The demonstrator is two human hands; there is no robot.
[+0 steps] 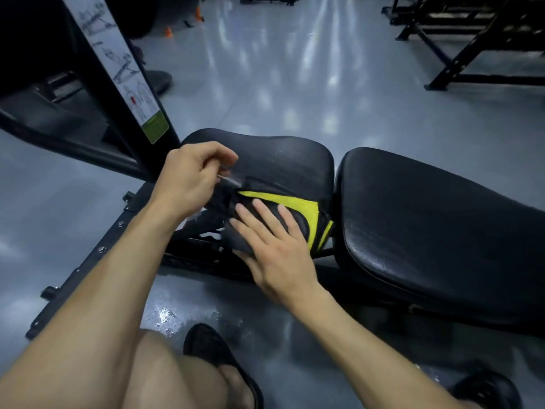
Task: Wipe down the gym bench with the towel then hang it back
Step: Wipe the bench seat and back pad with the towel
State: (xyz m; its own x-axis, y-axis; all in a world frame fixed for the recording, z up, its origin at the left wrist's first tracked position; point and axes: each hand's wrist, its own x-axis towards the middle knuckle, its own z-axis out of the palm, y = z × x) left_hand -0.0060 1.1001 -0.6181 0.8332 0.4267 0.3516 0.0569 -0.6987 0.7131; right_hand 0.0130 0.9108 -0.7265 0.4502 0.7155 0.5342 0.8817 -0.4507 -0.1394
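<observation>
**Black-and-yellow towel draped over the bench seat pad**

Head view: the dark cloth towel with curved yellow stripes [298, 208] lies over the near edge of the black padded vinyl gym bench [427, 219], at centre frame. The left hand [191, 181], at 9 o'clock of the towel, pinches its upper corner between thumb and fingers. The right hand [274, 246], at 6 o'clock, lies flat with fingers spread on the cloth.

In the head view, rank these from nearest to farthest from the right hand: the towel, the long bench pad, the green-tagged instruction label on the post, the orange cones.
1. towel: black and yellow, directly under the right hand.
2. long bench pad: just to its right.
3. instruction label: up left, on the slanted post.
4. orange cones: far back on the floor, upper left.
</observation>
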